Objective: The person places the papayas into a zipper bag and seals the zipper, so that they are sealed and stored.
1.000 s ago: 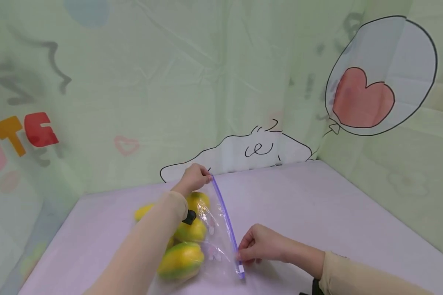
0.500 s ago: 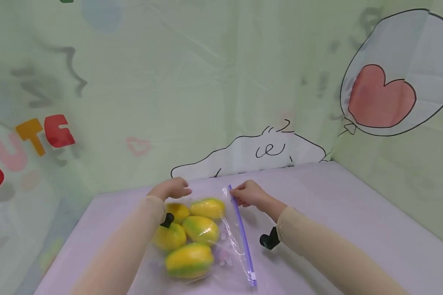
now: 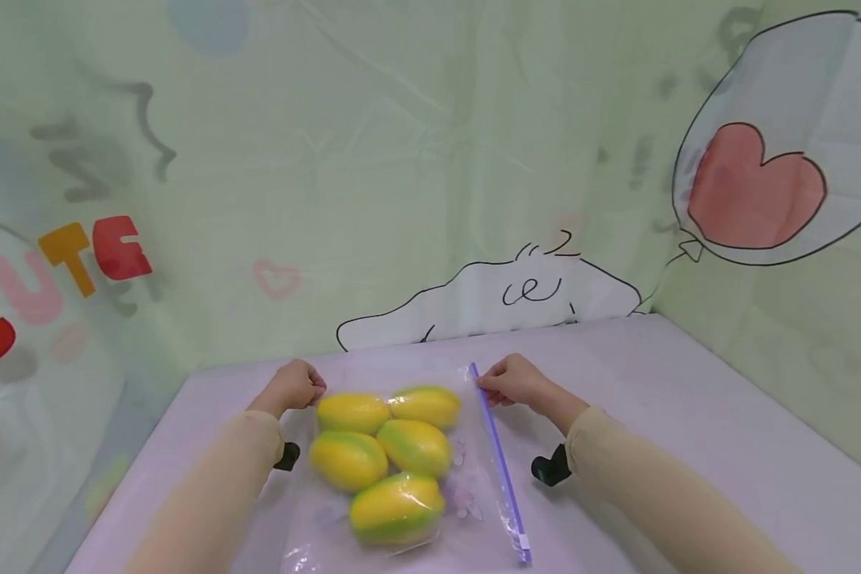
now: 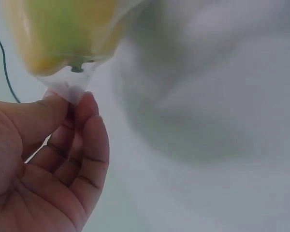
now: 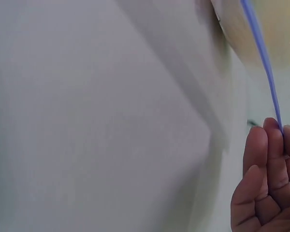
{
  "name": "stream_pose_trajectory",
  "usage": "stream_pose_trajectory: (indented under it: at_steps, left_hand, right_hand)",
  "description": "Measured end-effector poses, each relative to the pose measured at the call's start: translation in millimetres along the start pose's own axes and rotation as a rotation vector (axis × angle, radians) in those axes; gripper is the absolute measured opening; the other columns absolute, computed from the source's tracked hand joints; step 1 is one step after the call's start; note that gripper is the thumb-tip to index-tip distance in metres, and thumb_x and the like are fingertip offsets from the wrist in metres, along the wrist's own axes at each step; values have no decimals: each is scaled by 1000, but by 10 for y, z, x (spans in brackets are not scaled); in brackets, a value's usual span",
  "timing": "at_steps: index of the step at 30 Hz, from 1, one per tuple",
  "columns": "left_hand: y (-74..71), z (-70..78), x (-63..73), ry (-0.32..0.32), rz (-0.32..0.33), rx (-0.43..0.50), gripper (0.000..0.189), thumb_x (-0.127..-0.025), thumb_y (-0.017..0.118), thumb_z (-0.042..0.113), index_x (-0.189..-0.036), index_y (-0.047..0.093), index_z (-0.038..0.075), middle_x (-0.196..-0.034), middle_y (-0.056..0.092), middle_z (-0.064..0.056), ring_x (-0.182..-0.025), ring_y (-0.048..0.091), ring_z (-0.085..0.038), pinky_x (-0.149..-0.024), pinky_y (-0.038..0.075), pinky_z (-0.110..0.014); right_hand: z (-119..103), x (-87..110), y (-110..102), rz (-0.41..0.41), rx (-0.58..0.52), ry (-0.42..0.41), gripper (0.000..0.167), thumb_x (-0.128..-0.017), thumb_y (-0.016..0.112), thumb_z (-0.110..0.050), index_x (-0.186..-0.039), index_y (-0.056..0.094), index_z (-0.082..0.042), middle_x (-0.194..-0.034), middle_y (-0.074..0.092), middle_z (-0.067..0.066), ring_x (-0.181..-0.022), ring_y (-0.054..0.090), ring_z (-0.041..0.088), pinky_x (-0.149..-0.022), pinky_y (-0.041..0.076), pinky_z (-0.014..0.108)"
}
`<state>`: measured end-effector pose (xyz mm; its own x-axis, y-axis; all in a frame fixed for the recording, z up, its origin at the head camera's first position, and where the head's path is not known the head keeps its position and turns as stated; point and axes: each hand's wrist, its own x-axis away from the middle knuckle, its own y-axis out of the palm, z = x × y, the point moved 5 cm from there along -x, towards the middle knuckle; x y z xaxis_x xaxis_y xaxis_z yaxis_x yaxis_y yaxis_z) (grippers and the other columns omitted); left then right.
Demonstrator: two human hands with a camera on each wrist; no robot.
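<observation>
A clear zip bag (image 3: 473,446) with several yellow-green mangoes (image 3: 416,448) inside lies across the table in front of me. Its purple zip strip (image 3: 501,470) runs down the right side, with a white slider (image 3: 524,542) at the near end. My left hand (image 3: 296,386) pinches the bag's far left corner; in the left wrist view thumb and fingertips grip the gathered plastic (image 4: 73,87) just below a mango (image 4: 67,34). At the far right corner, my right hand (image 3: 516,380) pinches the end of the purple strip, which shows between thumb and fingers in the right wrist view.
The pale lilac table (image 3: 660,414) reaches back to a light green cloth wall (image 3: 373,159) printed with letters and a cartoon figure. On the right side wall is a balloon drawing (image 3: 782,143). Dark wrist pieces (image 3: 551,466) hang below both sleeves.
My left hand let go of the strip's far end and moved left to the bag's other far corner. My right hand went from the strip's near end to its far end.
</observation>
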<state>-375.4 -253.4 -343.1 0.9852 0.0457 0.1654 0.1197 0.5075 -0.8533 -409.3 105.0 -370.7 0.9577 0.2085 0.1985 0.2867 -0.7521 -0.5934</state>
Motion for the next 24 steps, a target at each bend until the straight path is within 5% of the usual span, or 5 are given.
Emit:
stream_pose_trajectory:
  at_steps: [10, 20, 24]
  left_hand:
    - [343, 445, -180, 31, -2, 113, 10, -95, 69, 7, -100, 73, 0, -78, 66, -5, -71, 58, -15, -65, 49, -21]
    - [378, 416, -167, -4, 8, 119, 13, -97, 66, 8, -105, 72, -1, -86, 68, -9, -78, 61, -19, -75, 54, -28]
    - [318, 416, -142, -5, 22, 41, 26, -101, 63, 18, -117, 68, -1, -108, 71, -16, -98, 64, -28, -94, 55, -41]
  right_hand:
    - [482, 88, -498, 52, 65, 56, 33, -100, 65, -23, -114, 70, 6, -86, 72, 7, -76, 65, 15, -68, 55, 24]
    - [507, 73, -490, 60, 33, 42, 36, -101, 64, -24, -116, 69, 8, -88, 72, 9, -76, 67, 15, -70, 56, 25]
    - [484, 127, -567, 55, 74, 36, 45, -104, 58, -32, -121, 67, 9, -96, 74, 13, -82, 70, 17, -77, 59, 31]
